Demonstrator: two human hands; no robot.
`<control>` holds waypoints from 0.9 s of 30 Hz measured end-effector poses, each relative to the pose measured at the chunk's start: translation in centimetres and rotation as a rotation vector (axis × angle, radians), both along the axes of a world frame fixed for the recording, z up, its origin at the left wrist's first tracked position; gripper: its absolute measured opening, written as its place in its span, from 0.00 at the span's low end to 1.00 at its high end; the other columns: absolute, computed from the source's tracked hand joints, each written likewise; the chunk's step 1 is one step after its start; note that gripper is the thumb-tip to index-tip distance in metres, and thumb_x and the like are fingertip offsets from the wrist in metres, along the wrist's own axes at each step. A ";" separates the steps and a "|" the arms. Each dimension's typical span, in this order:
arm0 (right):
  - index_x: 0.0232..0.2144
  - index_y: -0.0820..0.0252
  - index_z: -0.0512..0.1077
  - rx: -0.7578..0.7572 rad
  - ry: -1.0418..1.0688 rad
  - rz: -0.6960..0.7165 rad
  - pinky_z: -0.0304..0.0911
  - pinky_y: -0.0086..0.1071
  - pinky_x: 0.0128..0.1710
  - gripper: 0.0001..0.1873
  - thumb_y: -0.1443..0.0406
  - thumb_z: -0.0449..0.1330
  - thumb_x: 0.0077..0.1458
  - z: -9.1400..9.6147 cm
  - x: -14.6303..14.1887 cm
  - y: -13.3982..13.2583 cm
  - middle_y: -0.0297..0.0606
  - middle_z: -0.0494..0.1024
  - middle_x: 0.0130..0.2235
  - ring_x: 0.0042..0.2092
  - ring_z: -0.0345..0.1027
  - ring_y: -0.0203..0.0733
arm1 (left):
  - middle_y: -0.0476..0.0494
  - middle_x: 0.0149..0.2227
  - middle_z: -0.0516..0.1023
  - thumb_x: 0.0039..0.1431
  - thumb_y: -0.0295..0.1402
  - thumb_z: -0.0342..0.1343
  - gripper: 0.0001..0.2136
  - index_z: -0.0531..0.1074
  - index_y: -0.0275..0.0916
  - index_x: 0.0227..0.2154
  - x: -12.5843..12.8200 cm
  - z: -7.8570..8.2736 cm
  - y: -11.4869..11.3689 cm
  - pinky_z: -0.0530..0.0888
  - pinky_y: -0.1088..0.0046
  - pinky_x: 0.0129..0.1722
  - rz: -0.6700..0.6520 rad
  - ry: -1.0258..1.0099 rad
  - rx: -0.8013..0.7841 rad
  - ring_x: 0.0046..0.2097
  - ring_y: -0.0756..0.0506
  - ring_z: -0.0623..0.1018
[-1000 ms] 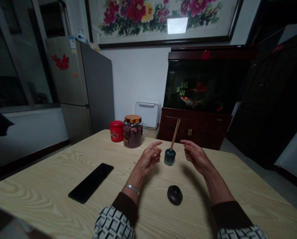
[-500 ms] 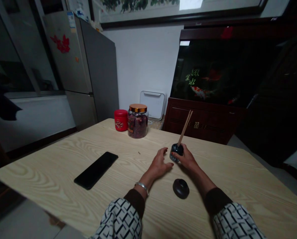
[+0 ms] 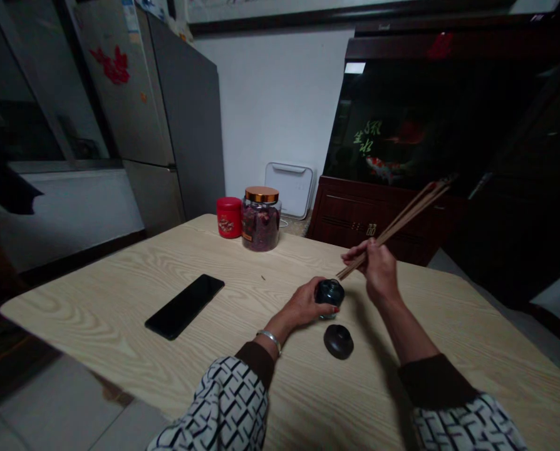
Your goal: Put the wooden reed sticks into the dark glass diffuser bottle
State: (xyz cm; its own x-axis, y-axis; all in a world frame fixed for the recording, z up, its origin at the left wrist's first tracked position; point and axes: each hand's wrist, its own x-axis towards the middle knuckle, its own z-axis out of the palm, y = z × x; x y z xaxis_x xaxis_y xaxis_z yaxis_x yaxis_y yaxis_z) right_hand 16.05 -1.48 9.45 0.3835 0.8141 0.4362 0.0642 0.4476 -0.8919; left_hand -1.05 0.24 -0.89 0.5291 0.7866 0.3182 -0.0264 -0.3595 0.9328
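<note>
My left hand (image 3: 308, 302) is closed round a small dark glass bottle (image 3: 329, 292) that stands on the table. In my right hand (image 3: 378, 266) is a thin bundle of brown reed sticks (image 3: 411, 210), gripped near the lower part. The sticks slant up to the right, with their lower ends just above the bottle's mouth; whether they touch it I cannot tell. A round dark brown cap (image 3: 339, 341) lies on the table close in front of the bottle.
On the wooden table (image 3: 205, 382) a black phone (image 3: 186, 305) lies to the left. A red canister (image 3: 229, 217) and a copper-lidded jar of dried purplish pieces (image 3: 260, 220) stand at the back. Behind are a fridge (image 3: 186, 119) and a fish tank (image 3: 402, 119).
My right hand has let go of the bottle and drawn the reed sticks up and to the right. My left hand, open beside the bottle before, has closed round it.
</note>
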 end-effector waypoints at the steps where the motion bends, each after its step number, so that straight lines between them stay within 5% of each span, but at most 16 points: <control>1: 0.32 0.56 0.65 0.001 -0.017 -0.053 0.68 0.32 0.27 0.22 0.43 0.56 0.57 0.8 1.5 -0.1 0.29 0.70 0.24 0.25 0.69 0.37 | 0.42 0.46 0.77 0.44 0.35 0.71 0.32 0.68 0.36 0.54 -0.1 0.1 -0.1 0.70 0.66 0.51 -0.003 -0.004 0.000 0.47 0.43 0.75; 3: 0.32 0.55 0.64 -0.148 -0.201 -0.111 0.57 0.28 0.20 0.20 0.46 0.53 0.60 1.5 4.9 -0.7 0.25 0.61 0.20 0.18 0.58 0.33 | 0.41 0.46 0.77 0.44 0.35 0.70 0.32 0.68 0.36 0.54 -0.1 0.2 -0.2 0.71 0.66 0.51 -0.016 -0.012 -0.014 0.47 0.43 0.76; 5: 0.30 0.56 0.65 -0.419 -0.580 -0.224 0.55 0.30 0.22 0.17 0.52 0.50 0.62 0.4 7.9 -2.0 0.29 0.64 0.21 0.20 0.60 0.36 | 0.40 0.47 0.77 0.45 0.34 0.70 0.32 0.68 0.36 0.55 -0.1 0.3 -0.2 0.71 0.65 0.51 -0.013 0.000 -0.023 0.48 0.43 0.76; 8: 0.32 0.57 0.68 -0.749 -1.217 -0.288 0.59 0.37 0.31 0.13 0.57 0.49 0.63 -3.6 9.9 -5.0 0.43 0.76 0.32 0.34 0.71 0.47 | 0.39 0.47 0.78 0.44 0.34 0.71 0.33 0.68 0.36 0.55 -0.2 0.3 -0.2 0.71 0.65 0.52 0.020 0.037 -0.010 0.48 0.42 0.76; 11: 0.42 0.59 0.68 -0.850 -1.463 -0.265 0.59 0.39 0.34 0.15 0.60 0.44 0.66 -7.3 9.3 -7.6 0.49 0.77 0.41 0.40 0.73 0.52 | 0.40 0.46 0.78 0.44 0.36 0.71 0.33 0.68 0.37 0.55 -0.2 0.2 0.0 0.71 0.64 0.52 0.027 0.054 0.016 0.48 0.42 0.76; 14: 0.46 0.61 0.69 -0.791 -1.565 -0.301 0.60 0.40 0.37 0.17 0.61 0.44 0.66 -8.3 8.2 -8.9 0.51 0.75 0.45 0.45 0.72 0.53 | 0.40 0.46 0.78 0.44 0.36 0.71 0.33 0.68 0.37 0.55 -0.2 0.0 0.2 0.71 0.64 0.52 0.025 0.054 0.022 0.48 0.42 0.76; 18: 0.45 0.59 0.73 -0.655 -1.561 -0.272 0.62 0.43 0.44 0.17 0.56 0.50 0.65 -6.3 6.8 -9.4 0.51 0.74 0.48 0.50 0.68 0.56 | 0.39 0.47 0.77 0.44 0.35 0.71 0.33 0.68 0.36 0.54 0.1 -0.5 0.5 0.71 0.63 0.51 0.013 0.027 0.000 0.48 0.42 0.76; 23: 0.53 0.53 0.69 -0.557 -1.318 0.185 0.63 0.39 0.46 0.24 0.48 0.55 0.60 -3.6 2.2 -10.3 0.43 0.73 0.51 0.48 0.71 0.49 | 0.39 0.46 0.77 0.43 0.36 0.72 0.34 0.67 0.36 0.54 0.3 -0.8 0.6 0.72 0.64 0.50 -0.006 -0.004 -0.023 0.47 0.43 0.76; 27: 0.53 0.55 0.69 -0.567 -1.373 0.398 0.63 0.42 0.47 0.28 0.57 0.65 0.49 -3.4 -0.4 -10.7 0.45 0.74 0.48 0.47 0.71 0.53 | 0.40 0.47 0.77 0.44 0.36 0.71 0.33 0.67 0.36 0.54 0.1 -0.5 0.4 0.71 0.64 0.51 -0.001 0.004 0.004 0.48 0.42 0.76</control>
